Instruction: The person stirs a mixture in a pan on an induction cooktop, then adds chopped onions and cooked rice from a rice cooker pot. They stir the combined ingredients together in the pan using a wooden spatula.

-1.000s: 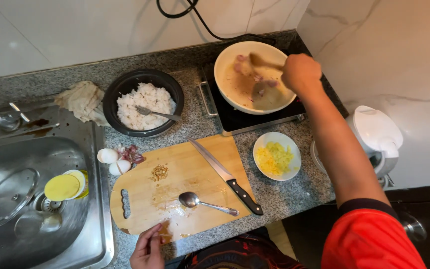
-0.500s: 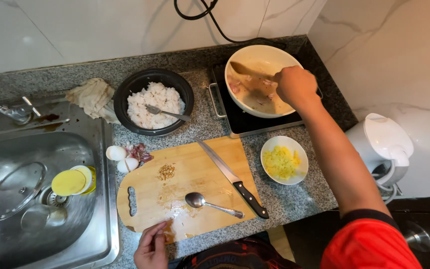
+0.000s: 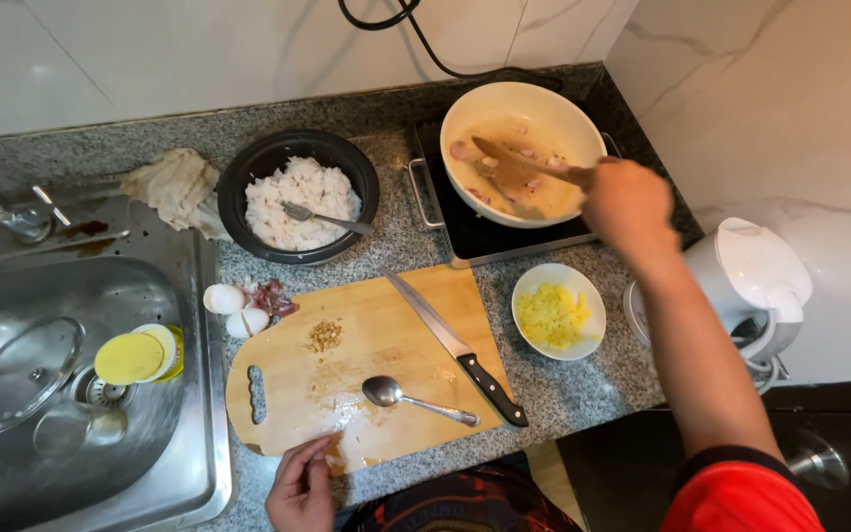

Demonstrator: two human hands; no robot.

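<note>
My right hand [image 3: 628,205] grips the handle of a wooden spatula [image 3: 516,164] whose blade rests inside a cream frying pan [image 3: 554,106] with reddish pieces in liquid. The pan sits on a black cooktop [image 3: 490,236]. My left hand [image 3: 301,485] rests on the near edge of a wooden cutting board [image 3: 366,366], fingertips on some chopped bits. On the board lie a black-handled knife [image 3: 455,346], a metal spoon [image 3: 411,396] and a small heap of minced pieces [image 3: 324,335].
A black pot of white rice [image 3: 297,195] holds a spoon. A white bowl of yellow food [image 3: 557,312] stands right of the board. Eggshells and onion skins [image 3: 244,303] lie left of it. A sink [image 3: 61,394] holds a glass lid and yellow cup. White kettle [image 3: 751,281] at right.
My right hand has drawn back to the pan's right rim, swinging the spatula across the pan. The view has shifted slightly. My left hand stays at the board's edge.
</note>
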